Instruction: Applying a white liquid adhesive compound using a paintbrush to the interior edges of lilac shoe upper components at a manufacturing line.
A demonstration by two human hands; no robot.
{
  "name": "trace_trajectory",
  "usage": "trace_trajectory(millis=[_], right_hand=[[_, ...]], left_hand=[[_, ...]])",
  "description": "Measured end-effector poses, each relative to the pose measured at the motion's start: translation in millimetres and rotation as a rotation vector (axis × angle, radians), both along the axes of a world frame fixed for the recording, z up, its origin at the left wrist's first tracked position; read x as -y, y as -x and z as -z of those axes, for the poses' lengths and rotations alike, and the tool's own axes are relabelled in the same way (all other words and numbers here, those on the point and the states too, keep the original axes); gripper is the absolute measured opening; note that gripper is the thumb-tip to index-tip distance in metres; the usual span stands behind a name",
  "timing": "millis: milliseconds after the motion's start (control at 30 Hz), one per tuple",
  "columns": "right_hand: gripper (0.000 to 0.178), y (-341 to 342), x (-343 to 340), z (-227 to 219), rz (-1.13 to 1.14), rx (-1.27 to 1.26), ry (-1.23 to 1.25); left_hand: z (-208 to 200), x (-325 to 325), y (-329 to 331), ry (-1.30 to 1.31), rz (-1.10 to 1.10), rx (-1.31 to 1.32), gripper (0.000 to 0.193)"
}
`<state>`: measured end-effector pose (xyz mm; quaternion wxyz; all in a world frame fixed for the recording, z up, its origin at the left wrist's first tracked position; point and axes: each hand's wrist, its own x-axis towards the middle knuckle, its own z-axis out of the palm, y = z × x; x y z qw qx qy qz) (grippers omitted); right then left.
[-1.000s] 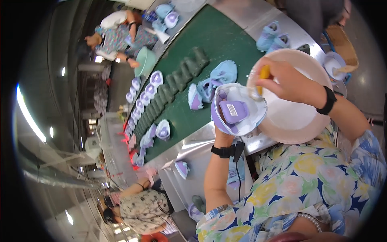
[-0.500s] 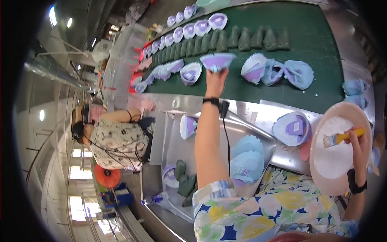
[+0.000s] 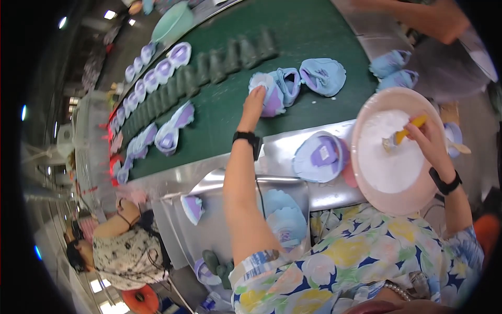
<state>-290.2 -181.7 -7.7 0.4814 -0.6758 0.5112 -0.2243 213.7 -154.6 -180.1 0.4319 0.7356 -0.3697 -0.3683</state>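
My left hand [image 3: 252, 111] reaches over the green belt, its fingers closed on the edge of a light-blue and purple shoe upper [image 3: 274, 100]. That upper lies at the left end of a small group, against another blue upper [image 3: 288, 86]; a third blue upper [image 3: 323, 77] lies to its right. In my right hand [image 3: 432, 145] is a brush [image 3: 412, 129] with a yellow handle. Its bristles are at the white paste [image 3: 389, 162] in a wide pinkish basin [image 3: 364, 180]. Part of the left fingers' grip is hidden.
Rows of dark green shoe lasts [image 3: 217, 67] and purple uppers [image 3: 164, 69] line the green belt [image 3: 219, 112]. A blue-purple upper [image 3: 320, 157] rests on the metal ledge beside the basin. A metal tray [image 3: 209, 230] holds more pieces. One person [image 3: 128, 246] sits at left; another's arm [image 3: 418, 18] shows upper right.
My left hand has let go of the upper it held, which now lies on the belt at left, and moved right to another upper. The view has shifted; the brush stays in my right hand.
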Motion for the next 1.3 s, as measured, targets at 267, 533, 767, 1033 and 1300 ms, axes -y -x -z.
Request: trace_trajectory(millis=[267, 533, 767, 1033, 1300], right_hand=[[0.019, 8, 0, -3, -0.157, -0.017, 0.126], [0.018, -13, 0, 12, -0.225, 0.079, 0.131], [0.017, -5, -37, 9, -0.867, -0.213, 0.193], [0.017, 54, 11, -35, -0.407, -0.134, 0.206], [0.019, 46, 30, -82, -0.312, 0.361, 0.399]], left_hand=[[-66, -7, 83, -0.05, -0.16, -0.013, 0.047], [-18, -113, 114, -0.082, -0.211, -0.084, 0.051], [-82, -82, 136, 0.163, 0.8, 0.95, 0.035], [-146, -80, 119, 0.059, 0.138, -0.403, 0.044], [-165, -55, 203, -0.019, 0.356, -0.499, 0.052]])
